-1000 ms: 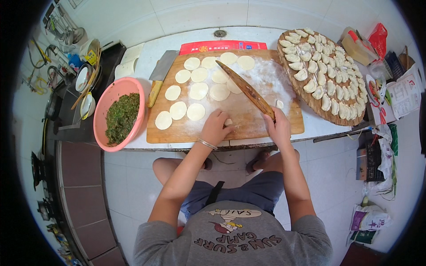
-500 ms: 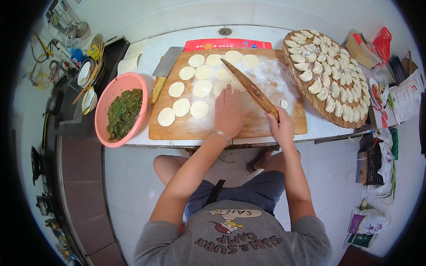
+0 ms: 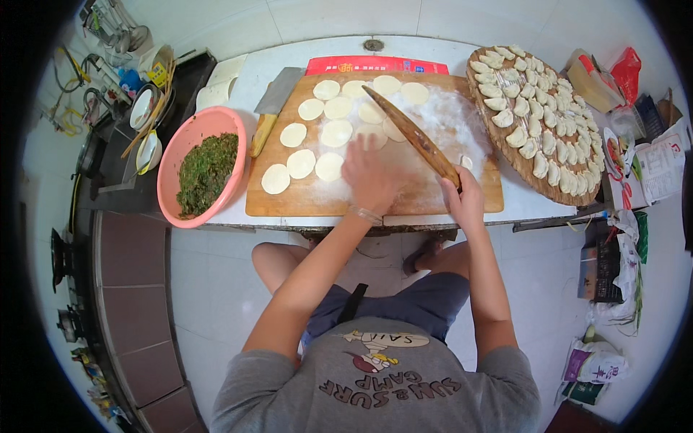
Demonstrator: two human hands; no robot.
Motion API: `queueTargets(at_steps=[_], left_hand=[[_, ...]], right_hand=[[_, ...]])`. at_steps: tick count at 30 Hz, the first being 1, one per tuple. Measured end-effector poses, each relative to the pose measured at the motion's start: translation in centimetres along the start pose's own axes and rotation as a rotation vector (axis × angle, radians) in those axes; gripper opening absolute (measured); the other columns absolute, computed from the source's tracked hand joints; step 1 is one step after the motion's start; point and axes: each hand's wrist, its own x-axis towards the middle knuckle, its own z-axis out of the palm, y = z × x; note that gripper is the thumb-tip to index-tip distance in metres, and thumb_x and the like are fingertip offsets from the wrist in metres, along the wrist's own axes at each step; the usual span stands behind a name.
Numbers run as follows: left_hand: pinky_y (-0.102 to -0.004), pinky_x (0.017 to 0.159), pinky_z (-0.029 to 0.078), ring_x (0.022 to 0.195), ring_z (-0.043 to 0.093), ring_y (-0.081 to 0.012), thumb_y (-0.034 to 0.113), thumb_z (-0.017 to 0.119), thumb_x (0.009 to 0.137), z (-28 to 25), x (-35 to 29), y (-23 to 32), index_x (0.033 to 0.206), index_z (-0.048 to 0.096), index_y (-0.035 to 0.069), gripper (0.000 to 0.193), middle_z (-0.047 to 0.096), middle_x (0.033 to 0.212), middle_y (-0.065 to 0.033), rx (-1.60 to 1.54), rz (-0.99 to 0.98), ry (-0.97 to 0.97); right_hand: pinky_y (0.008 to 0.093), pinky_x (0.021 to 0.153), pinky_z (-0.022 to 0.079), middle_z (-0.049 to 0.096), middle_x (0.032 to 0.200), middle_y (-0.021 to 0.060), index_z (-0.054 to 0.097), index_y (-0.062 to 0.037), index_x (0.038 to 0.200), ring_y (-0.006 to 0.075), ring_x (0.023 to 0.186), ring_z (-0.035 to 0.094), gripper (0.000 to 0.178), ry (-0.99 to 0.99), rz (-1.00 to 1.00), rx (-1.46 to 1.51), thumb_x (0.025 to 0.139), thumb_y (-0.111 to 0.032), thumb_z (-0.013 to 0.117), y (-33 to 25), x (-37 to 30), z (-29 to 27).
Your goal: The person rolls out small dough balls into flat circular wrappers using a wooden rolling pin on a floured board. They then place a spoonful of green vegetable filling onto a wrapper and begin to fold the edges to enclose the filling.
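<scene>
My right hand (image 3: 465, 200) is closed round the near end of a tapered brown wooden rolling pin (image 3: 410, 136), which slants up and left over the floury wooden board (image 3: 433, 204). My left hand (image 3: 372, 177) reaches over the middle of the board, blurred by motion, its fingers stretched forward beside the thin round dumpling wrappers. Several of these pale wrappers (image 3: 337, 133) lie across the left and far part of the board. One small lump of dough (image 3: 466, 162) sits just beyond my right hand.
A pink bowl of green filling (image 3: 165, 189) stands left of the board. A cleaver (image 3: 279, 92) lies along the board's left edge. To the right, a round wooden board (image 3: 511, 155) bears several rows of dumplings. Behind is a red box (image 3: 317, 66).
The whole view has shifted slightly. My left hand has moved a little over the board, its fingers now more blurred. The right hand still holds the rolling pin at much the same slant.
</scene>
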Motion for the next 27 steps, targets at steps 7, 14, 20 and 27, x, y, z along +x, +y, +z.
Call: queueTargets(at_steps=[7,14,20,27], left_hand=[[-0.0609,0.115,0.014,0.143,0.022,-0.0473,0.029,0.058,0.091,-10.7,-3.2,-5.8,0.149,0.039,0.003,0.066,0.031,0.156,-0.0229,0.093,0.153,0.145],[-0.0604,0.118,0.014,0.147,0.022,-0.0445,0.038,0.051,0.098,-9.1,-3.2,-8.4,0.153,0.037,0.01,0.063,0.028,0.161,-0.0149,0.332,0.154,-0.11],[-0.0556,0.118,0.02,0.143,0.032,-0.0416,0.038,0.051,0.098,-7.5,-0.5,-8.8,0.146,0.045,0.004,0.059,0.043,0.151,-0.0195,0.324,0.14,-0.121],[-0.0548,0.118,0.021,0.144,0.031,-0.0422,0.035,0.046,0.101,-8.6,-0.1,-8.4,0.148,0.043,0.004,0.056,0.038,0.154,-0.0214,0.358,0.114,-0.042]], right_hand=[[0.0402,0.075,0.053,0.064,0.103,0.0113,0.063,-0.0074,0.113,0.033,0.091,0.064,0.032,-0.235,-0.369,-0.113,0.085,-0.02,0.073,-3.4,1.0,-1.5],[0.0467,0.095,0.045,0.054,0.13,0.0125,0.059,-0.013,0.126,0.0337,0.116,0.055,0.041,-0.412,-0.413,-0.32,0.088,-0.028,0.067,-4.3,2.9,2.3],[0.0518,0.117,0.026,0.034,0.158,0.0153,0.044,-0.0177,0.148,0.0348,0.143,0.034,0.054,-0.282,-0.393,-0.495,0.097,-0.033,0.053,-2.8,4.4,4.2],[0.0523,0.12,0.021,0.031,0.159,0.017,0.04,-0.0186,0.151,0.0372,0.146,0.029,0.054,-0.271,-0.386,-0.503,0.101,-0.038,0.046,-3.6,5.9,5.2]])
